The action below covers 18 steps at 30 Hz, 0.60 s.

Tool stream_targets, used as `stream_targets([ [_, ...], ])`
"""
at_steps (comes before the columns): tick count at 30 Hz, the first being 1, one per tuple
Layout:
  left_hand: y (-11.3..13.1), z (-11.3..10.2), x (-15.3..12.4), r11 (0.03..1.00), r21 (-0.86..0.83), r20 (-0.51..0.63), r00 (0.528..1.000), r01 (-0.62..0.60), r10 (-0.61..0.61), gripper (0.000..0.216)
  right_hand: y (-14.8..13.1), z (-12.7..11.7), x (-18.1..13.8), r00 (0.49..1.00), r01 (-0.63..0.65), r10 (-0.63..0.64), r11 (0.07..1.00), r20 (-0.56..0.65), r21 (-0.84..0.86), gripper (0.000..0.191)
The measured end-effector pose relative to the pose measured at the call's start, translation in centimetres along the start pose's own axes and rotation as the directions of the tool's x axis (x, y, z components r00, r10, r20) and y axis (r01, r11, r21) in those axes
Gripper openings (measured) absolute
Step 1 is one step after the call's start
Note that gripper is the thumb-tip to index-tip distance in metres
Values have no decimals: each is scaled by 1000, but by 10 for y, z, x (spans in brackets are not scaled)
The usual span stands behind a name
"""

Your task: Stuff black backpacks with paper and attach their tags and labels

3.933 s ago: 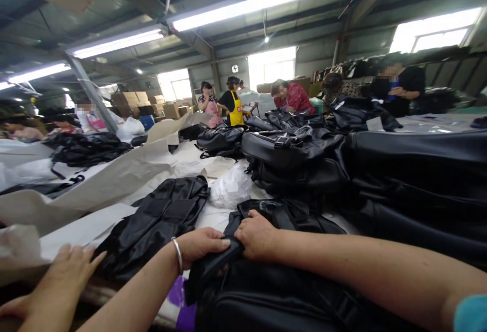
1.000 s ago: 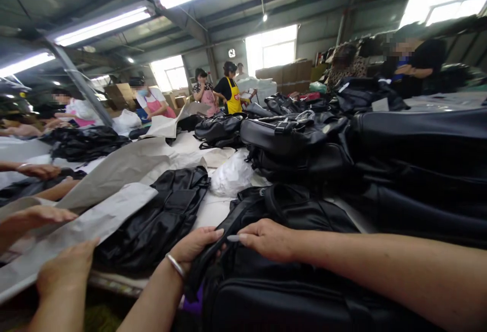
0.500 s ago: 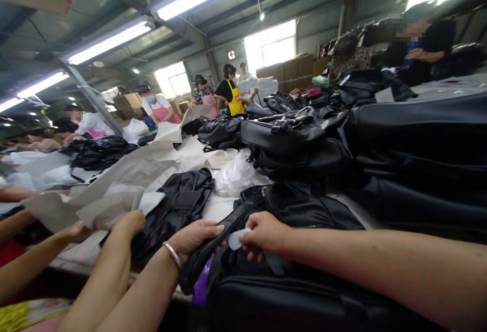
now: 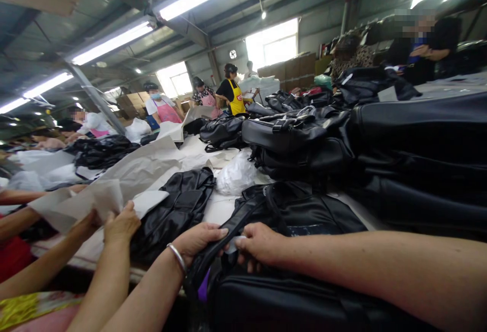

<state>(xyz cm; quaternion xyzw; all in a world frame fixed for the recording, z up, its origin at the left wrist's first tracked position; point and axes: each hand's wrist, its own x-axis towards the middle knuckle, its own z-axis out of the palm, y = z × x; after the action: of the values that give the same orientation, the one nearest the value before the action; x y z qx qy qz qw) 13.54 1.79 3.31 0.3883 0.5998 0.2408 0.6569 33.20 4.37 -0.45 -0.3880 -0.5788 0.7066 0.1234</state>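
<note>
My left hand (image 4: 201, 241), with a silver bangle at the wrist, grips a padded black strap (image 4: 243, 216) of a black backpack (image 4: 319, 212), thumb on top. Pinched in my right hand (image 4: 262, 244) is a small translucent white piece of plastic (image 4: 232, 245), held close against the strap. Part of that piece is hidden by the strap and my fingers. Below my hands lies another smooth black bag section (image 4: 289, 304). A bit of purple material (image 4: 203, 287) shows under the strap.
At left, a co-worker's hands (image 4: 120, 223) hold sheets of pale paper (image 4: 108, 197) beside a flat black bag (image 4: 182, 197). A crumpled clear plastic bag (image 4: 236, 173) sits beyond my hands. Stacked black bags (image 4: 300, 157) rise at right. Several people stand farther back.
My right hand has moved the plastic piece left, in against the strap, so less of it shows. The co-worker's hands have shifted left with the paper.
</note>
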Motion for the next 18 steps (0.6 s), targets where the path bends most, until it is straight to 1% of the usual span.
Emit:
stream_targets([
  [4, 1, 1, 0, 1000, -5, -2, 1000, 8, -8, 28, 1, -4, 0, 1000, 13, -13, 1000, -27, 8, 14],
  [9, -5, -1, 6, 1000, -4, 11, 1000, 10, -10, 27, 1, -3, 2, 997, 66, -68, 997, 44, 45, 15],
  [11, -8, -3, 9, 1000, -11, 15, 1000, 4, -4, 25, 2, -3, 1, 997, 69, -69, 998, 32, -6, 12],
  [12, -9, -5, 11, 1000, -13, 17, 1000, 3, -2, 25, 4, -4, 0, 996, 91, -92, 993, -4, -69, 8],
  [13, -10, -6, 12, 1000, -16, 21, 1000, 3, -2, 28, 5, -6, -2, 988, 133, -143, 978, -51, -160, 5],
  [14, -11, -7, 13, 1000, -18, 24, 1000, 4, -3, 31, 7, -8, -4, 971, 184, -218, 944, -97, -273, 11],
  [15, -11, -8, 14, 1000, -21, 25, 1000, 4, -3, 35, 8, -12, -6, 943, 235, -307, 889, -129, -394, 20],
  [16, -12, -9, 15, 1000, -24, 25, 1000, 3, -2, 37, 8, -16, -9, 907, 283, -400, 813, -135, -508, 27],
  [17, -12, -10, 15, 1000, -25, 24, 1000, 2, -1, 39, 8, -20, -13, 870, 324, -482, 723, -109, -610, 30],
  [18, -12, -10, 16, 1000, -25, 23, 1000, 1, -1, 40, 7, -23, -16, 840, 355, -540, 625, -56, -695, 27],
])
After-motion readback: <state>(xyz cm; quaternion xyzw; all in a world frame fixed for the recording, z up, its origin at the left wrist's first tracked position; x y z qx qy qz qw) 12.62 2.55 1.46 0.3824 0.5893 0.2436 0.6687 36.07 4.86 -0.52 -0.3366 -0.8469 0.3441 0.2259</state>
